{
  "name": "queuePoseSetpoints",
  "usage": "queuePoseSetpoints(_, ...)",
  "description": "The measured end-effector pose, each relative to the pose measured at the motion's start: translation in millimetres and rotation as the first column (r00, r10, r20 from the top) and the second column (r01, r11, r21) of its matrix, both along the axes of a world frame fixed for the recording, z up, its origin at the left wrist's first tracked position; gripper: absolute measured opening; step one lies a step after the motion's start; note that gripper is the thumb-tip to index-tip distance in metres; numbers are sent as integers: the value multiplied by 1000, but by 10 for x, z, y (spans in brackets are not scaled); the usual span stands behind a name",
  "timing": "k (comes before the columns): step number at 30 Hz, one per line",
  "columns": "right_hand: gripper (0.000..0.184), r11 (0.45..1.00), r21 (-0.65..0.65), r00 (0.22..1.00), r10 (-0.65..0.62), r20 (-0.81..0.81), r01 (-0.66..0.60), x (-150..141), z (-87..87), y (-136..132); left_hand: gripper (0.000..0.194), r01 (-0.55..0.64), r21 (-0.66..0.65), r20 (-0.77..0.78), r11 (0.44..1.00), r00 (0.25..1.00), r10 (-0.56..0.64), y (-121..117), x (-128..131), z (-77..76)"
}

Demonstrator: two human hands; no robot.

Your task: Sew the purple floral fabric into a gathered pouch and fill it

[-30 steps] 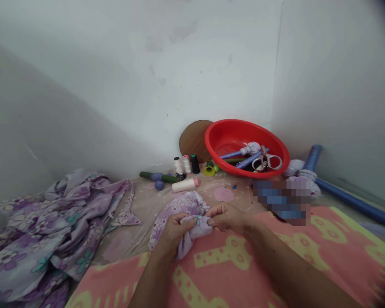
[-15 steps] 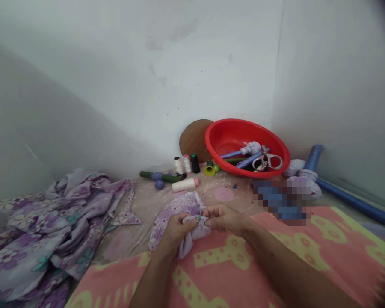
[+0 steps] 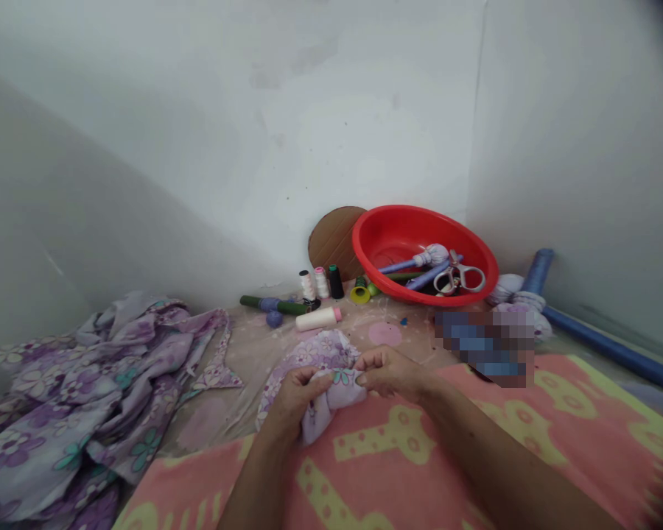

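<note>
- While both bare hands meet above a pink-and-yellow woven blanket point(image 3: 491, 449), a small gathered piece of lilac flowered cloth point(image 3: 325, 416) sits between them, on a stained beige sheet.
- For the left hand point(image 3: 295, 401), the fingers curl narrow around the gathered cloth and hold it.
- For the right hand point(image 3: 390, 372), thumb and fingers close in a narrow pinch on the top fold, beside a small teal flower.
- A firm, even pinch from both hands seems best, so the folds do not slide.
- Further ahead, a round red plastic basin point(image 3: 420, 297) holds silver-handled scissors point(image 3: 458, 278), and three upright thread cones point(image 3: 321, 283) stand near it.
- A large heap of purple flowered fabric point(image 3: 71, 390) lies to the left.
- No brand, label or writing can be read on anything.
</note>
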State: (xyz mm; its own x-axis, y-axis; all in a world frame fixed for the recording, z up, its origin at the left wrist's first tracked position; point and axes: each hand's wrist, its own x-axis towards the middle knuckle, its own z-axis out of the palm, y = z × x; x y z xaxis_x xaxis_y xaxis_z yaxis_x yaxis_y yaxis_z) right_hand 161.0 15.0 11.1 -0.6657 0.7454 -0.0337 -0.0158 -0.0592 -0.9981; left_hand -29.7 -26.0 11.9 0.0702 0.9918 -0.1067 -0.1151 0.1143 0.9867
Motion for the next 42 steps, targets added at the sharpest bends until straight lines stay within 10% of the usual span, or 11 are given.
queuePoseSetpoints(25, 8, 980, 159, 991, -128, 39, 120, -120, -139, 52, 29, 54, 188, -325, 981, 946, 10, -17, 68, 15)
queuePoseSetpoints(42, 8, 989, -138, 998, 45, -51, -51, -2, -12, 27, 26, 64, 71, -161, 995, 986, -52, -24, 54, 24)
